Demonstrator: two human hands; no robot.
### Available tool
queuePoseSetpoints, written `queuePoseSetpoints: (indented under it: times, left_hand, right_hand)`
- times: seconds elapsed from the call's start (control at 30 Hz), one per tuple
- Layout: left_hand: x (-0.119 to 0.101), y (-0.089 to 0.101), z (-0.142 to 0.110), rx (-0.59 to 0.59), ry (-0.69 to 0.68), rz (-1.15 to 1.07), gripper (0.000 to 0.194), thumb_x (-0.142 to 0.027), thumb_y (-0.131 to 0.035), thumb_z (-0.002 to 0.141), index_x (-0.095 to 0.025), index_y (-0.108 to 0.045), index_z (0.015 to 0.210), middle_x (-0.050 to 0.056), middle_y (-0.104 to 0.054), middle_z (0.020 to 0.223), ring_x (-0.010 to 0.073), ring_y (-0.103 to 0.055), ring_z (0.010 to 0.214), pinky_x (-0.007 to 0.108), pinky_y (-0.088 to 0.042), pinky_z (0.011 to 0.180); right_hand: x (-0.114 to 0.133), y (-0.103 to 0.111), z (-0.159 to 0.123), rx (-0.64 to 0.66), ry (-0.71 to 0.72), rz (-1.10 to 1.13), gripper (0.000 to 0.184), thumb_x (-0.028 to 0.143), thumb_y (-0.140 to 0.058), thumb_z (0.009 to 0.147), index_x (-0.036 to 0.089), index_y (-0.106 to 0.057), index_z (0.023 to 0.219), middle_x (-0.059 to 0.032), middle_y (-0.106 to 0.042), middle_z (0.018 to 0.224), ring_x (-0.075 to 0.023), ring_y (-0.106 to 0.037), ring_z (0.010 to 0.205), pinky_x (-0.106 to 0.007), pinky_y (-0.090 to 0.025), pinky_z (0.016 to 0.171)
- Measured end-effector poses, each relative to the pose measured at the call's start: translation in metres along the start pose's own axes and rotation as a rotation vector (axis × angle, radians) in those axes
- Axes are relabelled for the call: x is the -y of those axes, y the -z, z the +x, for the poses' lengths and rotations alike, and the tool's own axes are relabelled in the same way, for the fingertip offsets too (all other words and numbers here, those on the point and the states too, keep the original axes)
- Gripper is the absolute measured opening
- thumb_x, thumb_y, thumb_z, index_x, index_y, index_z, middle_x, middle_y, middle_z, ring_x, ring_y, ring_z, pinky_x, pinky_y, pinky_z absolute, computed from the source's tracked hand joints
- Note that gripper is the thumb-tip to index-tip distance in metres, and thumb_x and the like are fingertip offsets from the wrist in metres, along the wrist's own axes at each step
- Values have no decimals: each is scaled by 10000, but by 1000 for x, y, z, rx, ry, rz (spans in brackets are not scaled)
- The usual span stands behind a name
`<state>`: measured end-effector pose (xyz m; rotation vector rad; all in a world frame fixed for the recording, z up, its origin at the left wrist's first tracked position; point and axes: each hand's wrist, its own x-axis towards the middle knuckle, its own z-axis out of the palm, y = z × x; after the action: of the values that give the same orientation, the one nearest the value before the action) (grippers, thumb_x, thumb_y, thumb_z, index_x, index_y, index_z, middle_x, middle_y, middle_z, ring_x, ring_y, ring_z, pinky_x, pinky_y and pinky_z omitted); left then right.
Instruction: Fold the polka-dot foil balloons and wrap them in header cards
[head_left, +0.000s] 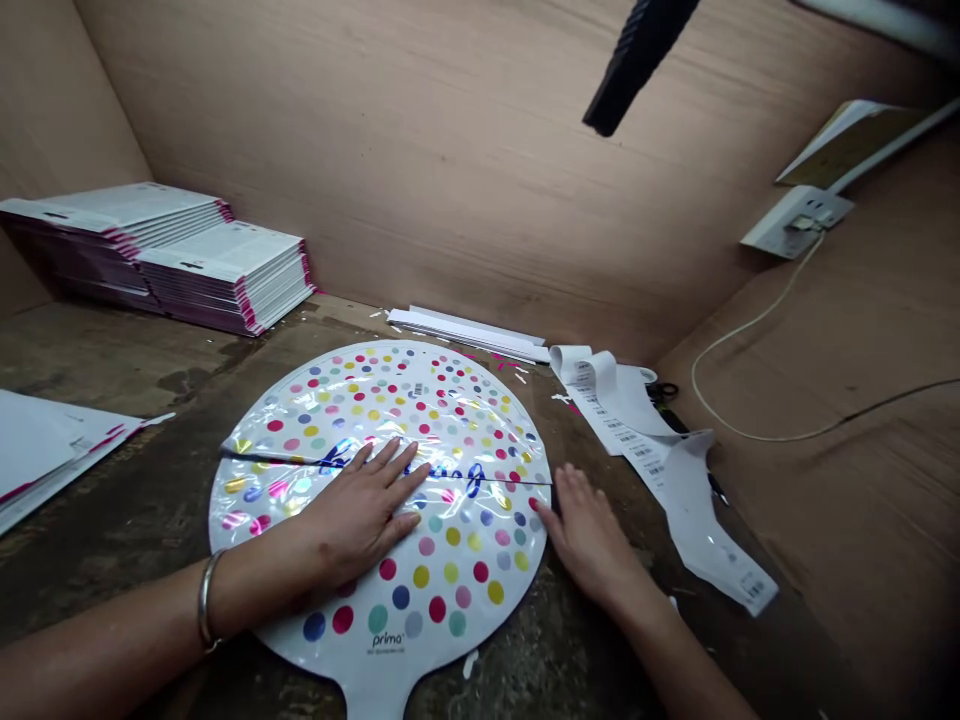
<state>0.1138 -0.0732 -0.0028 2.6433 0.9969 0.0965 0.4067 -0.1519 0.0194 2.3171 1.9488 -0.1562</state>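
Observation:
A flat, round foil balloon (442,575) with coloured dots and a tail toward me lies on the table. Its top part is folded over, leaving a crosswise edge through the middle with blue lettering partly covered by my fingers. My left hand (367,505) rests flat on the balloon across that fold, fingers spread, a metal bangle on the wrist. At the balloon's right edge, near the end of the fold, my right hand (589,530) lies palm down on the table, fingers stretched out and the thumb at the rim.
Stacks of white packages with pink edges (217,265) stand back left; more white sheets (52,450) lie at left. White strips (469,335) are by the back wall. A curling barcode label strip (660,480) and dark-handled scissors (661,392) lie right, below a socket (795,220) with a cable.

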Motion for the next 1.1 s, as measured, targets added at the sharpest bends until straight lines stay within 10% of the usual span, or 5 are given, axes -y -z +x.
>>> queuePoseSetpoints:
  times: [0.27,0.53,0.67,0.8,1.1]
  left_hand:
    - [14,6,-13,-20,-50,40,571,-482,-383,916,-274,-270,1436,69,-194,1520,281,-151,1396,482,-161,1114]
    - [91,14,-116,-271,807,265,691,-454,-376,878,24,-349,1377,246,-239,1470,362,-197,1369,503,-245,1085]
    - [43,24,-71,-492,361,345,523,-301,-379,894,-73,-404,1363,173,-252,1492,309,-149,1395,501,-171,1117]
    - [-5,25,-5,-279,-90,89,362,-265,-441,889,-176,-540,1225,108,-532,1298,234,-452,1232,386,-357,1041]
    - [-3,21,22,-214,-3,-14,306,-336,-504,870,-210,-543,1147,81,-606,1064,238,-573,978,348,-464,833]
  right_hand:
    - [41,-4,16,-19,471,134,502,251,-301,921,121,-363,1402,-103,-314,1478,-215,-273,1367,-427,-276,1116]
    - [45,-3,18,62,390,112,526,321,-282,924,128,-355,1408,-81,-295,1487,-211,-261,1372,-407,-248,1131]
    - [61,9,7,65,385,37,523,270,-356,896,90,-392,1386,-121,-340,1464,-236,-314,1350,-390,-271,1117]
    - [65,17,10,29,394,-2,518,117,-413,824,82,-456,1339,-153,-450,1391,-255,-445,1262,-373,-365,1043]
    - [51,28,13,-92,298,-48,273,80,-403,850,171,-648,930,-110,-667,928,-232,-582,902,-314,-443,781]
